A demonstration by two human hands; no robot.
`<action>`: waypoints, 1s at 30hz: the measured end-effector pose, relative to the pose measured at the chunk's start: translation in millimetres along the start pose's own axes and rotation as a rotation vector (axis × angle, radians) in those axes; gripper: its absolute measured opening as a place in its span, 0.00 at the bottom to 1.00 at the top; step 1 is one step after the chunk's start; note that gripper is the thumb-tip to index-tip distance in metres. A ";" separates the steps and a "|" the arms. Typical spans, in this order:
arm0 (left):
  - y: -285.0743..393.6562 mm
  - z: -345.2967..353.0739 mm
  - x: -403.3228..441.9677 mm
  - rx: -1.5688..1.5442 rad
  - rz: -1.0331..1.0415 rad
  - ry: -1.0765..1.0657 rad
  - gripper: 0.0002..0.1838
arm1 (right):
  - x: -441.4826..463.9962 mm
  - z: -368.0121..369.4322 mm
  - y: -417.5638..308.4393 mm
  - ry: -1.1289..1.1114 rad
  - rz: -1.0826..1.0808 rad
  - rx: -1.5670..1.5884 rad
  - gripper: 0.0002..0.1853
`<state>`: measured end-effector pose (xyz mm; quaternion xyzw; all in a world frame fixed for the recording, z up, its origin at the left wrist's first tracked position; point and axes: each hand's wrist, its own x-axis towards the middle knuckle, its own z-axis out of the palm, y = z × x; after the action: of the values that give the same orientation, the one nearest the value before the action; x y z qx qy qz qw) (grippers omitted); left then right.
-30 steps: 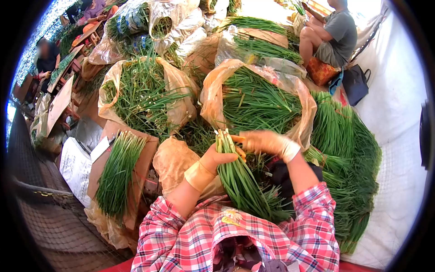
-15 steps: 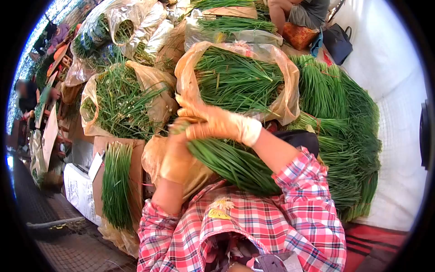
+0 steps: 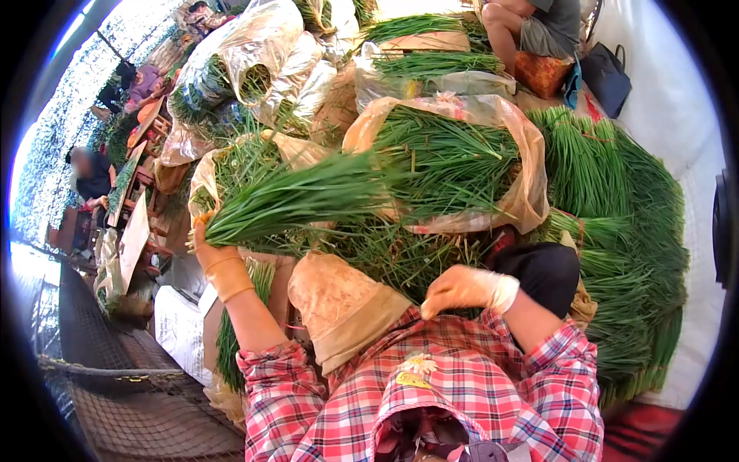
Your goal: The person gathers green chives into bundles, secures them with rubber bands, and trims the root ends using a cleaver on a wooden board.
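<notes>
Green stalks fill the grip of the left hand; right hand seems loosely closed.

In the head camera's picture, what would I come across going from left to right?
Seated person in a dark top → tilted board → left hand holding a bunch of greens → right hand → piled green bundles.

No text can be read, the yellow patch's marks being too small
</notes>
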<state>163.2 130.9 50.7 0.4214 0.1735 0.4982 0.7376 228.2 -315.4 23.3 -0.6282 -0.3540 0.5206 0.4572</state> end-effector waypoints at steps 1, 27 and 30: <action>-0.9 8.4 -6.2 -0.025 -0.037 0.033 0.13 | 7.9 10.6 -4.3 -0.060 0.005 0.065 0.15; 68.2 -30.7 -181.8 0.941 0.690 -0.929 0.29 | 230.9 100.8 -135.3 -0.167 -0.153 0.786 0.37; 84.3 -84.4 -187.8 0.982 0.640 -0.722 0.25 | 284.7 113.9 -170.3 -0.173 -0.140 0.131 0.30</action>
<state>-26.7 15.8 37.5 0.8770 -0.0101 0.3835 0.2894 181.2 26.6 85.3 -0.5235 -0.4001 0.5617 0.5003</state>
